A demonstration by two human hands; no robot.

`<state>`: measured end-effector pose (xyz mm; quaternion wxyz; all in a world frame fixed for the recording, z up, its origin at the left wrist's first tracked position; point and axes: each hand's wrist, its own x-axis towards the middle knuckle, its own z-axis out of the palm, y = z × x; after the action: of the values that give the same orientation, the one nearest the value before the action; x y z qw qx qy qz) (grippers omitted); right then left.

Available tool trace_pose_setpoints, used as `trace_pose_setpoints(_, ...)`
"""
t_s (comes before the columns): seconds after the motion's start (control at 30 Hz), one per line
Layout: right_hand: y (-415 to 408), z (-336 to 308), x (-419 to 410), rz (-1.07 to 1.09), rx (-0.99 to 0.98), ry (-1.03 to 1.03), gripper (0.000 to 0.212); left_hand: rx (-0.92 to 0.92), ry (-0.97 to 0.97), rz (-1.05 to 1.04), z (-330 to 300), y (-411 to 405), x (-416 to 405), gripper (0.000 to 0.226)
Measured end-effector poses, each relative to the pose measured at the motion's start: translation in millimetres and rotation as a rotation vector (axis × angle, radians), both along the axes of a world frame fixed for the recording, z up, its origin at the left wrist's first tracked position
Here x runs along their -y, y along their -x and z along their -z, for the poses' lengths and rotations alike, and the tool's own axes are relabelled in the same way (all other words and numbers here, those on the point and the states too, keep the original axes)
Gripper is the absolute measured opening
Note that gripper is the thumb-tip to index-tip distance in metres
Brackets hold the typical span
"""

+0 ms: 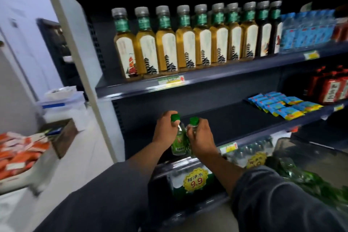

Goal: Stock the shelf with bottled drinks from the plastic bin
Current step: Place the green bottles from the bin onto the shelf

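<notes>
A dark store shelf (216, 118) runs across the view, a row of amber tea bottles (185, 39) lining the front edge of the tier above. At the lower tier's front left, the left hand (166, 128) grips one green-capped bottle (178, 137) by its neck, and the right hand (200, 135) grips a second bottle (194, 121) touching it. The plastic bin (301, 149) sits lower right, holding green bottles.

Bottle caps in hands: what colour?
Green, both caps; head view.
</notes>
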<state>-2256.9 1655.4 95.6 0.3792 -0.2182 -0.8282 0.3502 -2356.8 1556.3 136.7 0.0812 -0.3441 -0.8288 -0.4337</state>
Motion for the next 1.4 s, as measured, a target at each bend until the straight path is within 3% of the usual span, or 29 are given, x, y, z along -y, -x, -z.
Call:
trace_pose_setpoints(0.3,102.7,27.0,55.5,-0.184,0.018,0.037,0.02,0.047,0.048,-0.207,34.4,101.8,70.1,0.037)
trace_pose_setpoints(0.6,190.6,51.3,62.1,-0.26,-0.029,0.087,0.032,0.091,0.031,-0.236,49.4,182.6,77.0,0.038)
trace_pose_setpoints(0.9,239.2,69.7,74.1,-0.313,0.019,0.01,0.042,0.191,0.009,-0.31,55.3,235.1,79.6,0.038)
trace_pose_setpoints(1.03,235.2,84.2,73.0,-0.368,0.101,0.062,0.077,0.174,-0.043,-0.318,66.4,251.7,76.4,0.037)
trace_pose_setpoints(1.1,228.4,97.8,73.8,-0.357,0.164,0.092,0.083,0.149,-0.065,-0.327,72.3,252.7,72.9,0.039)
trace_pose_setpoints(1.23,237.3,110.9,73.2,-0.292,0.192,0.069,0.067,0.168,-0.136,-0.319,85.7,241.4,70.4,0.047)
trace_pose_setpoints(1.4,251.7,113.9,85.6,-0.292,0.186,0.078,0.062,0.396,-0.195,-0.348,105.7,237.4,85.0,0.056)
